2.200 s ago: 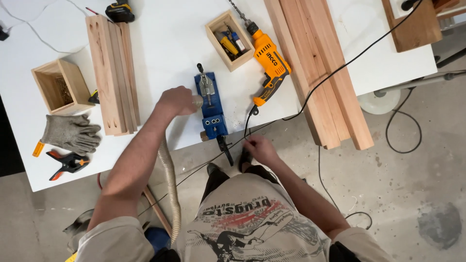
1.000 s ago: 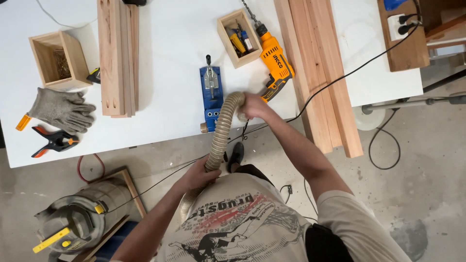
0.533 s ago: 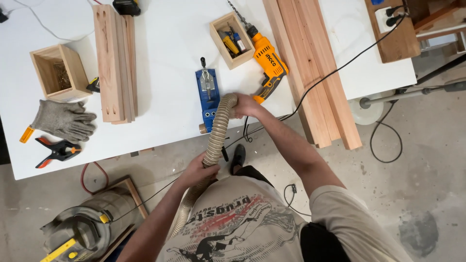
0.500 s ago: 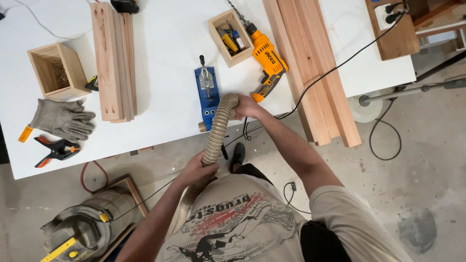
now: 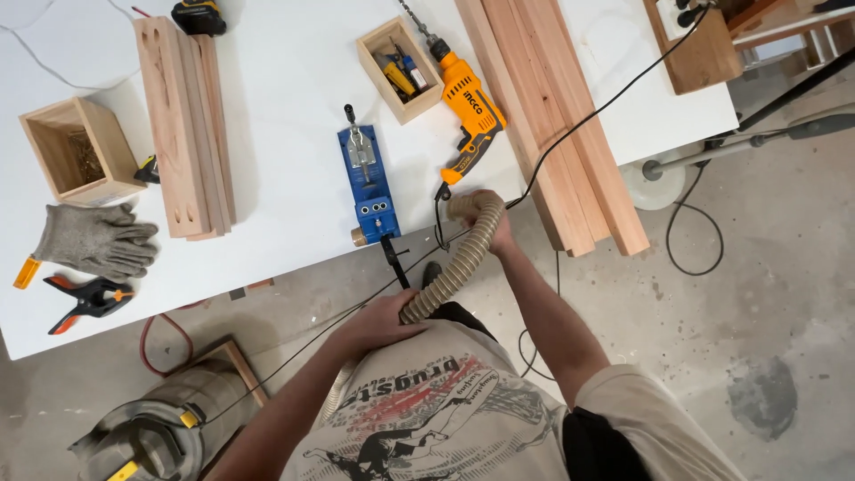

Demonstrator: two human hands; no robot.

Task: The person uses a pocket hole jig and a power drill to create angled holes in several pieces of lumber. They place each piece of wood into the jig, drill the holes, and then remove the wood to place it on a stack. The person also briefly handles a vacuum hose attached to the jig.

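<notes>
White workbench (image 5: pixel 294 80), concrete floor.
Both hands grasp ribbed vacuum hose (image 5: pixel 454 267): right hand (image 5: pixel 494 227) at its upper-centre curved end, left hand (image 5: pixel 378 321) lower; axis diagonal lower-left to upper-right.

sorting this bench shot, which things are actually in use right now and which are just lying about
In hand: left hand and right hand grip the vacuum hose.

Lying about: blue jig, orange drill, grey gloves, spring clamp, timber lengths.

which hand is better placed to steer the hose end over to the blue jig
Right. The right hand grips the vacuum hose at its open end, near the blue jig; the left hand holds it lower, by the body.
</notes>
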